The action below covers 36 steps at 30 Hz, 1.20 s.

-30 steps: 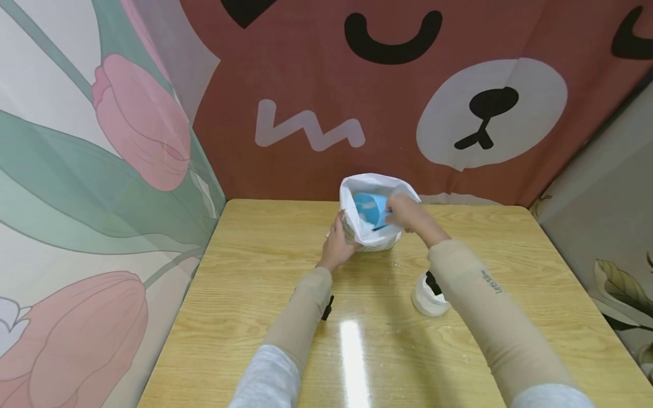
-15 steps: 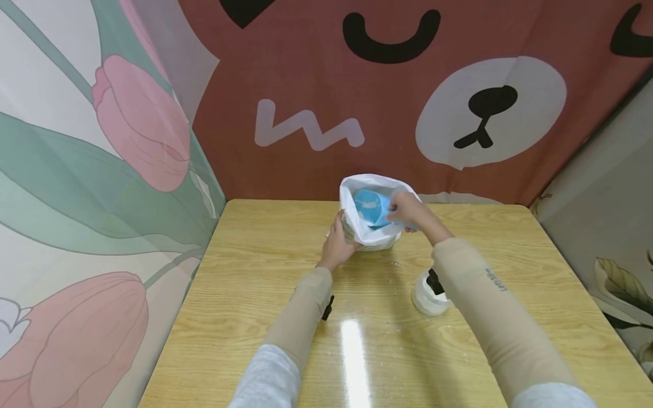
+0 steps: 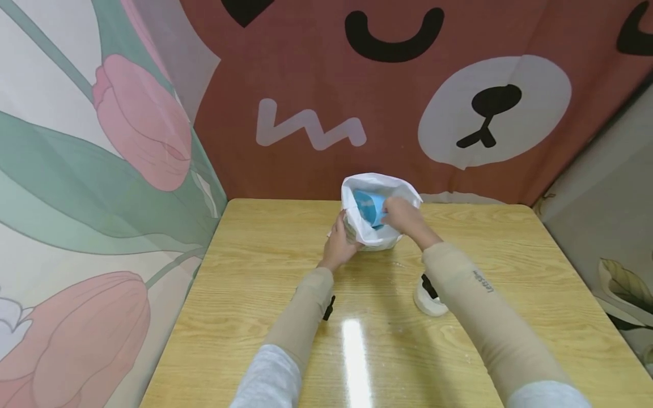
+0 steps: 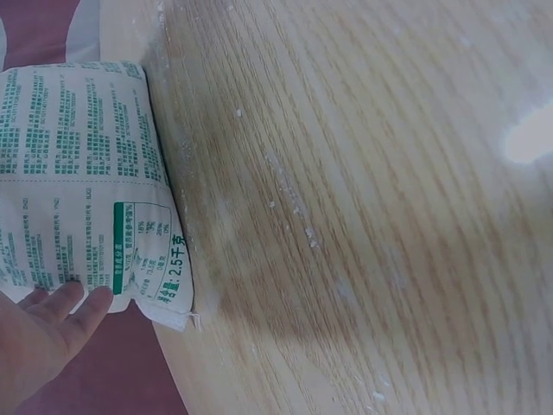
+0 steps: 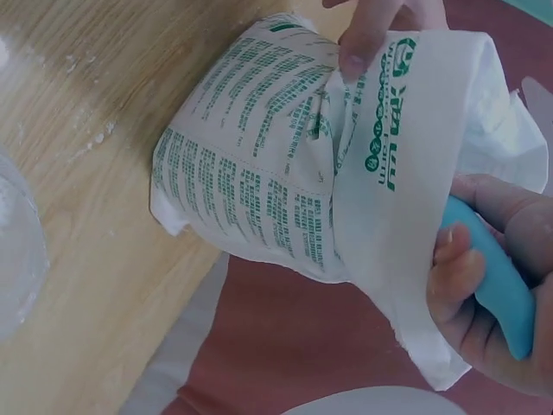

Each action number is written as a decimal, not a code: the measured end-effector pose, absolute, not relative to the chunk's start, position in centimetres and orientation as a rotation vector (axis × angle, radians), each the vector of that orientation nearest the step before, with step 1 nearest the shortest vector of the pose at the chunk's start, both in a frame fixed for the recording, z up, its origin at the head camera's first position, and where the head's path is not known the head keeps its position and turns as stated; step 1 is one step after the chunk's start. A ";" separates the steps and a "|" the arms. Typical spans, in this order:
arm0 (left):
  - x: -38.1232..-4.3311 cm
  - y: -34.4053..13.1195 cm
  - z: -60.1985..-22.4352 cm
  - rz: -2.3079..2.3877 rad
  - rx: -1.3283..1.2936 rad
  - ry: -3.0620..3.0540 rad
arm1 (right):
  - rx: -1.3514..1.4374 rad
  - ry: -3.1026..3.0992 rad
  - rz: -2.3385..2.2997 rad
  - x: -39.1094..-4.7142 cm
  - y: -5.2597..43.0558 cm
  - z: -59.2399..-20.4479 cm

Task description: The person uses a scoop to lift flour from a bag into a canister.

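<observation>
A white flour bag (image 3: pixel 380 241) with green print stands at the back of the table, its mouth rolled open. My left hand (image 3: pixel 340 245) holds its left side, thumb toward the front; in the left wrist view, the fingers (image 4: pixel 73 316) lie against the printed side. My right hand (image 3: pixel 405 218) reaches into the mouth and grips the handle of a blue scoop (image 3: pixel 368 205). That handle (image 5: pixel 497 277) shows inside the curled fingers in the right wrist view. The bag wall hides the scoop's head there. How much powder the scoop carries cannot be made out.
A round white container (image 3: pixel 430 303) stands nearer me, partly hidden by my right forearm and a black wrist strap. White powder specks (image 4: pixel 298 207) lie on the wooden table (image 3: pixel 265 294). A printed curtain (image 3: pixel 306 68) hangs directly behind the table's back edge.
My right hand first drew back slightly to the right with the scoop, then moved left and deeper into the bag. The left hand and bag stay about where they were.
</observation>
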<state>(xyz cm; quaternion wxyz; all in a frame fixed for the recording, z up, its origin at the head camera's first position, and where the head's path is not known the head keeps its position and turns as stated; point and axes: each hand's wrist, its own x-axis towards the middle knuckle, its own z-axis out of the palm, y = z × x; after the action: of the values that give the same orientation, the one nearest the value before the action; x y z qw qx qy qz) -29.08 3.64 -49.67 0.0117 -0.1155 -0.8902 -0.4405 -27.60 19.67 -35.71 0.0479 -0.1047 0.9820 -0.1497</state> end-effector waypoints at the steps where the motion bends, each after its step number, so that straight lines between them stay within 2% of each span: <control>1: -29.1 3.6 -49.7 -1.370 -0.358 -2.775 | -0.300 2.971 -0.507 -27.6 19.8 -35.6; 15: -29.3 3.7 -49.6 -1.346 -0.355 -2.776 | -0.152 2.796 -1.004 -27.9 22.0 -35.7; 36: -29.1 3.7 -49.7 -1.347 -0.343 -2.788 | 0.003 2.594 -1.234 -26.7 23.1 -35.0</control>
<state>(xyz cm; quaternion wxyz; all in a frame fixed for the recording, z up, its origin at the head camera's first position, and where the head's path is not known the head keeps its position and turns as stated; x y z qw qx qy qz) -29.12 3.73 -49.68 0.0131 -0.1100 -0.8949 -0.4322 -26.66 23.10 -35.05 0.1341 0.0010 0.8948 -0.4258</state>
